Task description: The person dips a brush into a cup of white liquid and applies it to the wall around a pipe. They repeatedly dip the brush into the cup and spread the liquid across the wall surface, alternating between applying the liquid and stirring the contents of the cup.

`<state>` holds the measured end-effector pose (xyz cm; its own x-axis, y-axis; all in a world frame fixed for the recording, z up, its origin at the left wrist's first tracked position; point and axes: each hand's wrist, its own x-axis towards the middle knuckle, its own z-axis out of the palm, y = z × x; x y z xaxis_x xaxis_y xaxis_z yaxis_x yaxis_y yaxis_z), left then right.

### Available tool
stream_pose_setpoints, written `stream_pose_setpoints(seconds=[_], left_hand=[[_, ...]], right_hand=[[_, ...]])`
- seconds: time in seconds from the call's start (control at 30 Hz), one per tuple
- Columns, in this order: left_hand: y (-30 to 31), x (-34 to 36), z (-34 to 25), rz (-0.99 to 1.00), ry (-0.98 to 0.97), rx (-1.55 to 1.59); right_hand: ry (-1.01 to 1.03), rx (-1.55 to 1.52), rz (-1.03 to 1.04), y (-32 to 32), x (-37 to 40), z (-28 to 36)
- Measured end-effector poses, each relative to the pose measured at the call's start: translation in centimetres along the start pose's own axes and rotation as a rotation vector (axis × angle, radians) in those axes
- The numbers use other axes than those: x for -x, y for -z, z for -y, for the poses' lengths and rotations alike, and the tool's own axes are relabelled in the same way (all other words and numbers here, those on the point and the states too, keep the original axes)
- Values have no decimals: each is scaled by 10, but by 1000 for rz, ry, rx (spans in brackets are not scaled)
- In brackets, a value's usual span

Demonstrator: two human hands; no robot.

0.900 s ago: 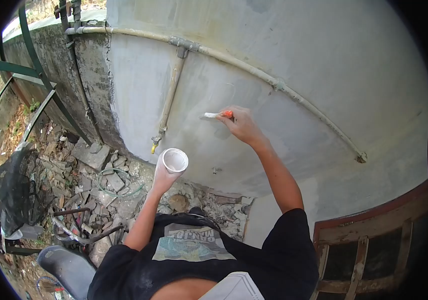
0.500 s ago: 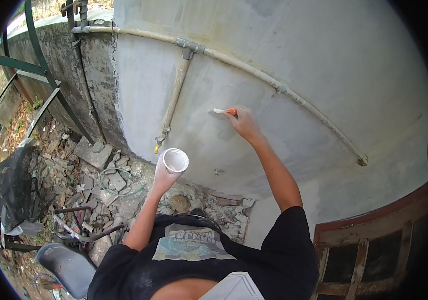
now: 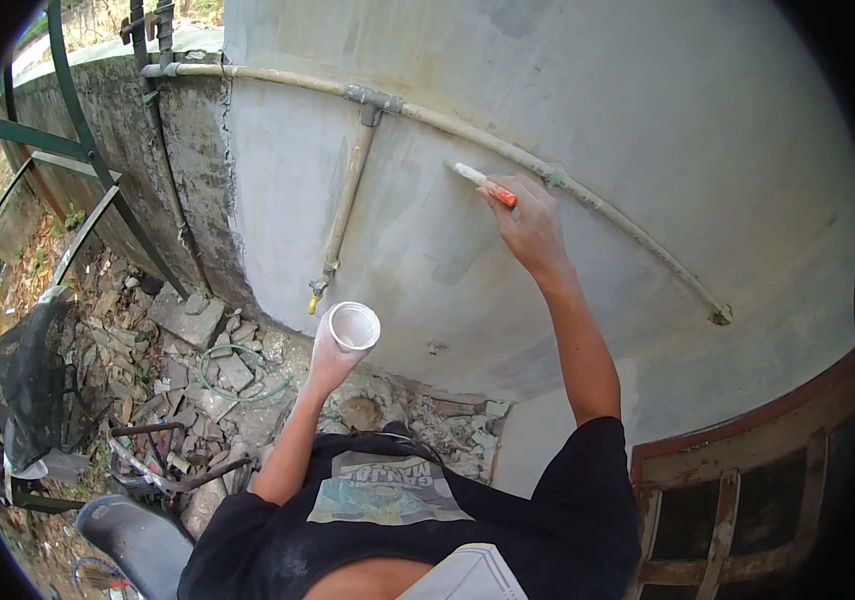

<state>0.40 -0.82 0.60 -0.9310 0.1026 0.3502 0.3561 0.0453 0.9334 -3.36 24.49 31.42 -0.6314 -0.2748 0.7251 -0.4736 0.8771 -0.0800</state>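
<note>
A white round container (image 3: 355, 327), open at the top with whitish material inside, is held upright in my left hand (image 3: 332, 358), below the yellow-handled tap (image 3: 315, 300). My right hand (image 3: 531, 222) is closed on the orange handle of a brush-like tool (image 3: 485, 184). The tool's whitish end points up and left at the grey plastered wall (image 3: 428, 210), just below the horizontal pipe. Whether its tip touches the wall cannot be made out. Whitish residue coats both hands.
A pale pipe (image 3: 468, 124) runs across the wall, with a branch down to the tap. Rubble (image 3: 188, 360), a green hose loop (image 3: 238, 370) and a bent metal frame (image 3: 173, 478) lie at left. A grey chair (image 3: 138, 535) stands lower left, a wooden-framed door (image 3: 723, 530) lower right.
My right hand has moved up and right along the wall with the tool, which now shows more of its orange handle. My left hand and the container have barely moved.
</note>
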Motion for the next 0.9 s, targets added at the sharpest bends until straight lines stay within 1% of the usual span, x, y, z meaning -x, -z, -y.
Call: stream_pose_setpoints(seconds=[0.1,0.17,0.2,0.27,0.3,0.37,0.5,0.7,0.77,0.9], left_hand=[[1,2,-1,-21,-8,-20],[1,1,-2,-19,5,-5],[1,1,-3,-19,3,-4],[1,2,-5,-13,0,-3],[1,2,-4,-12,-3,-3],[2,4,0,-17,-1,15],[3,5,2,-22,11,5],[-1,6,-3,-26,8,8],[-1,7,-3,-26,8,-17],[0,10,-6,-31,13,-3]], right_hand=[[44,-18,-11,5,8,10],[-81,-185,145,2,13,12],[-80,-183,144,-1,14,7],[-176,-222,253,-9,15,-7],[-176,-220,250,-12,15,-16],[-179,-109,288,-14,10,-35],[-168,-98,262,2,-14,-42],[-138,-64,165,31,-46,-19],[-55,-12,113,36,-50,-8],[1,-21,111,31,-30,22]])
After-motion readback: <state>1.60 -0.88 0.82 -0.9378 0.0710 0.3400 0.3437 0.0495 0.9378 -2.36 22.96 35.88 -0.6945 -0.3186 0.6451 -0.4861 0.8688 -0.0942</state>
